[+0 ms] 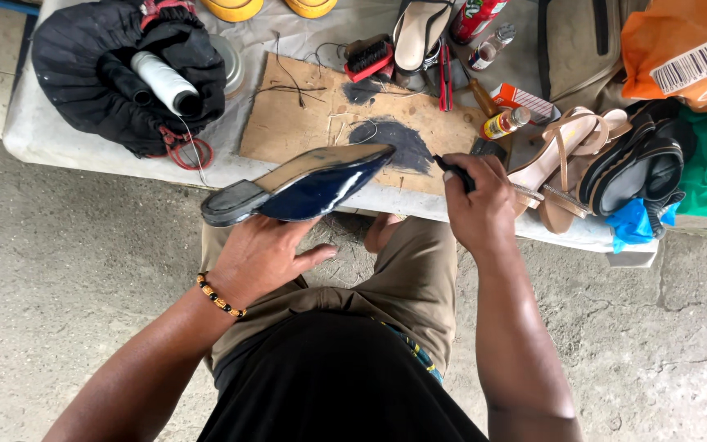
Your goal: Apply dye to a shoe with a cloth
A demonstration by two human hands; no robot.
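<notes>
- Left hand grips a dark blue pointed-toe shoe from below, sole turned up, fingers wrapped under the upper (thumb splayed to the side).
- The shoe is held over the near edge of the table, above the person's lap, not resting on anything I can see.
- Long axis runs nearly left-right, slightly tilted: low heel block at the left end, pointed toe at the right end and a little higher.
- The toe points toward the right hand and ends just short of it; a small gap between them.
- Right hand is closed around a small dark tool, tip sticking out toward the shoe's toe (brush or applicator, can't tell which).
- So the right hand sits off the shoe's toe end, roughly in line with its axis; the left hand is under the mid-to-heel part and is the one in contact.
- Behind the shoe: a cardboard sheet on the table with dark smears, one smear just beyond the toe.
- Nearby: a small glue bottle, tan strappy sandals right of the right hand, a red-backed brush, a white thread spool on a black bag.
</notes>
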